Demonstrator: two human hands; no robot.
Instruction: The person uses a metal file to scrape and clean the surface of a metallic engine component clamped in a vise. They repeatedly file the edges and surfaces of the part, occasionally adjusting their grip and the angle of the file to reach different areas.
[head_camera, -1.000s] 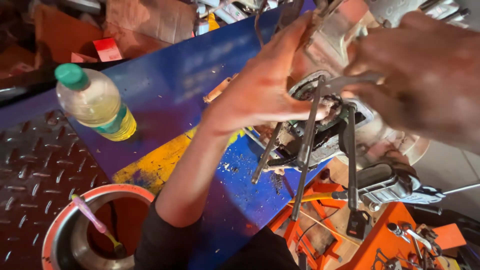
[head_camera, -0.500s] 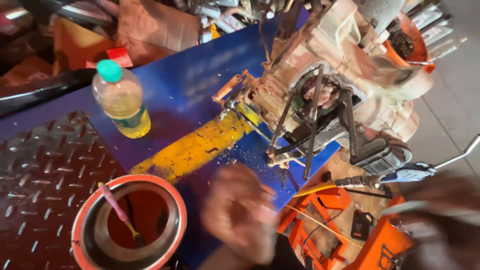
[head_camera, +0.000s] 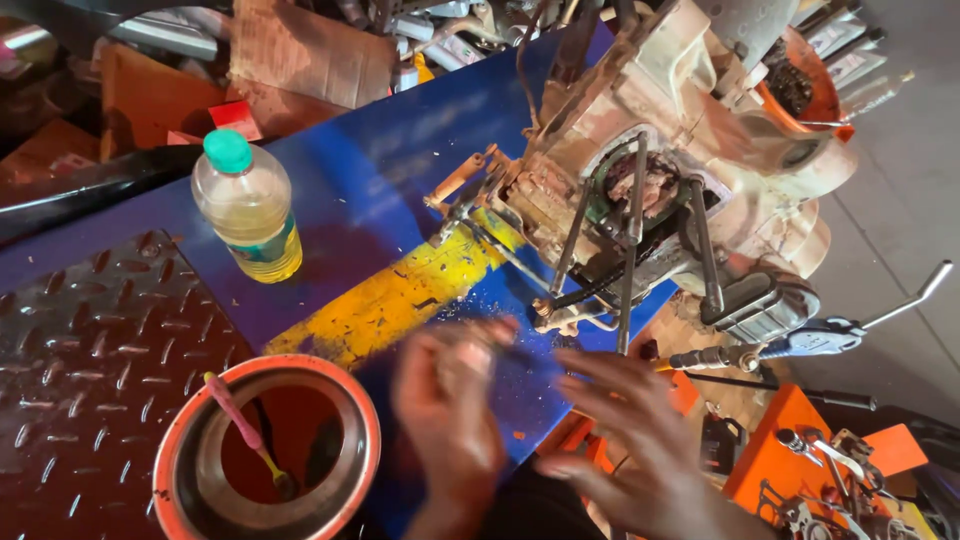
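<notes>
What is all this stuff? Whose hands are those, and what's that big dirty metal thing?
The camera sits on a person's head and looks down, so those are that person's own hands. The left hand and right hand are blurry, low over a blue and yellow workbench. I cannot tell whether they hold anything. The big dirty thing is an engine with long metal rods sticking out. Nearby stand a plastic bottle of yellowish liquid, and an orange bowl with a pink-handled tool in it.
</notes>
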